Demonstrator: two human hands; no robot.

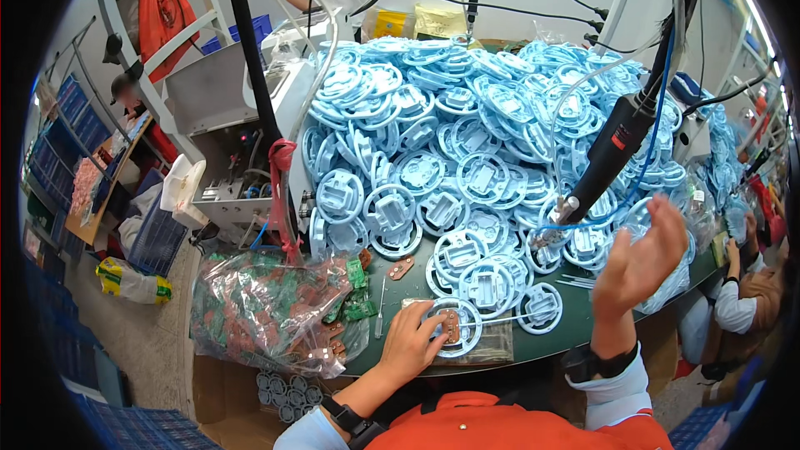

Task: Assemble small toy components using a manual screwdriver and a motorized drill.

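In front of me a light-blue plastic toy steering wheel (474,342) lies on a flat mat (498,353). A small brown circuit board (452,327) sits in its middle. My left hand (408,338) holds the wheel at its left side, fingertips on the board. My right hand (643,260) is raised at the right with its fingers apart and nothing seen in it. Close to its left hangs a black electric screwdriver (615,147), tip down over the wheels. A thin white strand runs from the board toward a smaller blue wheel (539,308).
A large heap of blue wheels (467,125) covers the back of the green table (400,283). On the left lies a clear bag of green and brown boards (271,304), near a grey machine (237,162). Thin metal rods (577,281) lie at right. Other people work nearby.
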